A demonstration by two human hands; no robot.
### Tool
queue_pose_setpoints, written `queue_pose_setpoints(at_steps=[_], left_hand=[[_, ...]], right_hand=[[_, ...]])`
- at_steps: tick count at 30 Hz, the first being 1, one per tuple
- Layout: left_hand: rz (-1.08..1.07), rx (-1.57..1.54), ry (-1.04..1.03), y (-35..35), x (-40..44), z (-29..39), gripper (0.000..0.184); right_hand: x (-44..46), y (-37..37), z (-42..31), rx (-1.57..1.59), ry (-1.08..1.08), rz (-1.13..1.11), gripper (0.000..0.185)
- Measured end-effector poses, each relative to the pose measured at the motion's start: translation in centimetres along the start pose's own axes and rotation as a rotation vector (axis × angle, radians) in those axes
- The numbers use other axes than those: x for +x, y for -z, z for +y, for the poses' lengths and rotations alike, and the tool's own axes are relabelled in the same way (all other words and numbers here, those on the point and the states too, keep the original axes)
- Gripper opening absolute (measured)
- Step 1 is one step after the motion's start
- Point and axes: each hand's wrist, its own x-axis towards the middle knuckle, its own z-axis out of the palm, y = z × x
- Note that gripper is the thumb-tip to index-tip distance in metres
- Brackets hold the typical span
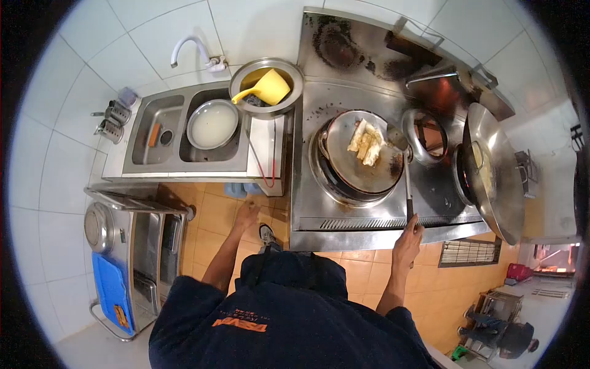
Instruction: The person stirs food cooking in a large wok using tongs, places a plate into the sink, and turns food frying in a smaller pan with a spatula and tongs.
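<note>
My right hand [407, 243] is closed around the dark handle of a long metal ladle [409, 178]. The ladle's rounded head [397, 139] rests at the right rim of a round flat pan [362, 173]. Folded, browned pieces of food, whitish and yellow [367, 142], lie in the upper middle of the pan, apart from the ladle. The pan sits over the left burner of the steel stove [307, 212]. My left hand [247, 213] hangs low before the counter's front edge, its fingers loosely apart and nothing visible in them.
A large tilted wok [513, 184] stands at the right burner, beside a metal ring-shaped pot [427, 136]. Leftward, a bowl of whitish liquid [212, 125] sits in the sink [138, 138]. A yellow scoop [270, 89] lies in a steel basin [295, 77]. Another person [513, 338] is at far right.
</note>
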Motion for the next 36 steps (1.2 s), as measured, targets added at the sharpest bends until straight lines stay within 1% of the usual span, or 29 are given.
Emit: queue_pose_setpoints(at_steps=[2,4,7,8,9,11,12,14,17,18,21,22,23,25,26,29,30,32,34,36], left_hand=[[0.180,0.040,-0.134,-1.9,6.1,-2.3,0.061],[0.272,0.145,-0.136,-2.4,7.7,1.5,0.070],[0.371,0.257,-0.099,-2.6,9.1,6.5,0.083],[0.388,0.287,-0.087,-3.3,9.7,8.0,0.087],[0.445,0.354,-0.070,-4.0,10.6,9.0,0.090],[0.547,0.501,-0.035,-4.9,11.7,9.5,0.094],[0.505,0.486,0.005,-5.0,11.5,10.7,0.094],[0.435,0.461,0.095,-3.8,10.4,13.5,0.095],[0.393,0.437,0.054,-3.9,13.0,10.0,0.096],[0.434,0.492,-0.014,-4.1,13.7,8.6,0.094],[0.495,0.412,0.052,-3.6,15.1,6.9,0.089],[0.468,0.371,0.032,-3.1,15.2,6.9,0.085],[0.398,0.245,0.050,-2.8,15.1,6.8,0.082],[0.254,0.001,0.098,-1.5,9.4,11.7,0.076],[0.253,-0.212,0.075,-1.7,8.3,11.6,0.063],[0.124,-0.199,-0.148,-1.0,4.2,10.7,0.062],[0.078,-0.201,-0.226,-0.6,2.5,10.2,0.063],[0.007,-0.234,-0.333,0.2,-1.7,9.4,0.064],[-0.027,-0.278,-0.376,1.1,-5.5,10.3,0.062],[-0.053,-0.102,-0.411,1.7,-8.5,13.7,0.056]], right_hand=[[-0.6,0.6,-0.8,0.051,-0.032,-0.001,0.064],[-1.8,1.2,-1.5,0.075,-0.096,-0.048,0.062],[-3.1,0.6,-1.9,0.254,-0.095,-0.041,0.060],[-3.6,0.3,-1.9,0.256,-0.098,-0.021,0.059],[-4.1,-0.7,-1.3,0.281,-0.070,0.022,0.059],[-4.7,-0.2,-1.3,0.383,-0.059,-0.005,0.057],[-4.9,-0.2,-1.4,0.366,-0.070,0.030,0.057],[-5.3,0.0,-1.7,0.379,-0.099,0.031,0.056],[-5.9,0.1,-1.9,0.400,-0.141,-0.024,0.054],[-6.0,-0.1,-2.1,0.405,-0.158,-0.024,0.054],[-6.6,-0.9,-2.1,0.403,-0.196,-0.032,0.056],[-7.0,-1.0,-2.0,0.406,-0.195,-0.022,0.057],[-7.2,-1.3,-2.1,0.410,-0.195,-0.010,0.057],[-7.6,-2.2,-2.4,0.506,-0.233,-0.011,0.057],[-7.7,-2.4,-2.6,0.555,-0.247,-0.015,0.057],[-7.1,-2.1,-3.1,0.555,-0.244,-0.031,0.053],[-6.8,-1.6,-3.4,0.624,-0.271,-0.044,0.050],[-6.5,-0.6,-3.1,0.625,-0.286,-0.054,0.049],[-6.2,-0.1,-2.0,0.656,-0.282,-0.061,0.048],[-5.6,0.1,-0.5,0.627,-0.235,-0.042,0.048]])
